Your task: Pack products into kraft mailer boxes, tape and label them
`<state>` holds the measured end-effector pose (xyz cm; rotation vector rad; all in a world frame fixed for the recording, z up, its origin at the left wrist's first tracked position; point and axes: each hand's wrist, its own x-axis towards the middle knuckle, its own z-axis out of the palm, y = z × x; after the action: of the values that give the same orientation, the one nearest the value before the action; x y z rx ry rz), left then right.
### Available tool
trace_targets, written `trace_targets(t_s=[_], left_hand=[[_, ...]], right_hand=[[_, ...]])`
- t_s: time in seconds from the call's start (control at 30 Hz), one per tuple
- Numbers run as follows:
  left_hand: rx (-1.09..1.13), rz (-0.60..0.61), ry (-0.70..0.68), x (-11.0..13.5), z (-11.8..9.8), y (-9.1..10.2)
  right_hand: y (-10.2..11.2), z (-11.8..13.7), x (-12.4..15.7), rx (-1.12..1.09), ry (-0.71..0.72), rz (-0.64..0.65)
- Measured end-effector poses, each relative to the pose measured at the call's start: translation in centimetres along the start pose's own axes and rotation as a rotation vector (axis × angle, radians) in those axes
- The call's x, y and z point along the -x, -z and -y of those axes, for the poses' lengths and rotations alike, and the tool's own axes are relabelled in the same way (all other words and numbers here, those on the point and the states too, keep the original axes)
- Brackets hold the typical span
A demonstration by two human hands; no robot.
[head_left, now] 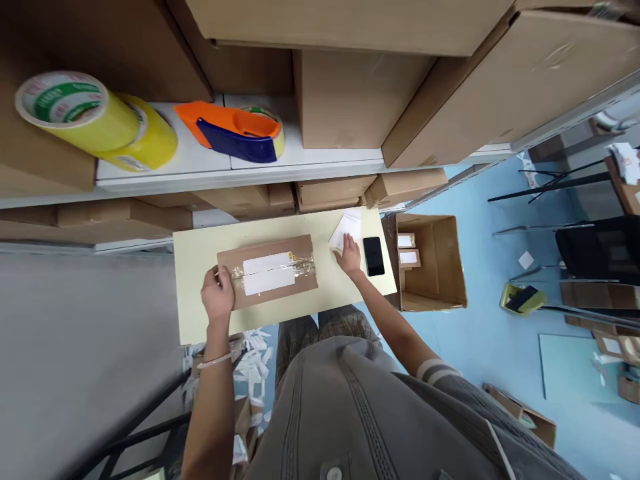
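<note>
A flat brown cardboard box lies on the pale yellow table, with clear tape and a white label across its top. My left hand is curled at the box's left end, fingers bent over its edge. To the right of the box, my right hand has its fingers stretched out on white paper slips. A black phone lies beside that hand, apart from it.
An open carton with small boxes stands right of the table. On the shelf above are yellow tape rolls, an orange and blue tape dispenser and large cartons. Paper scraps litter the floor at lower left.
</note>
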<state>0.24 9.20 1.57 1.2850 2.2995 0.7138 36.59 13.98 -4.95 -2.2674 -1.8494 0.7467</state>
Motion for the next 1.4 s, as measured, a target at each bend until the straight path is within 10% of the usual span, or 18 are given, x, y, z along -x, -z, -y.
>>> trace_targets(t_s=[0.2,0.33,0.4,0.53,0.67,1.03,1.4], left_hand=[[-0.014,-0.215,-0.086,0.9,-0.9,0.0],[0.089,-0.430,-0.166,3.3,-6.5,-0.2],[0.196,-0.370,-0.204,4.9,-10.6,-1.5],[0.375,0.245,-0.171,7.9,-17.8,-7.2],[0.404,0.415,-0.131,9.1,-21.3,-14.3],[0.545,0.642,0.330,5.2,-21.3,-24.3],[0.300,0.587,0.065,4.6,-21.7,-24.6]], right_hand=[[-1.2,-1.6,-4.6,0.219,0.091,0.170],[-2.1,-2.1,-4.5,0.070,0.105,0.177],[-2.0,-2.7,-4.5,-0.003,0.128,0.165],[-0.5,-4.1,-5.1,-0.091,0.203,0.146],[1.3,-4.9,-4.9,-0.121,0.166,0.074],[3.6,-5.6,-1.1,-0.420,0.040,-0.022],[4.4,-5.2,3.6,-0.533,0.112,0.015]])
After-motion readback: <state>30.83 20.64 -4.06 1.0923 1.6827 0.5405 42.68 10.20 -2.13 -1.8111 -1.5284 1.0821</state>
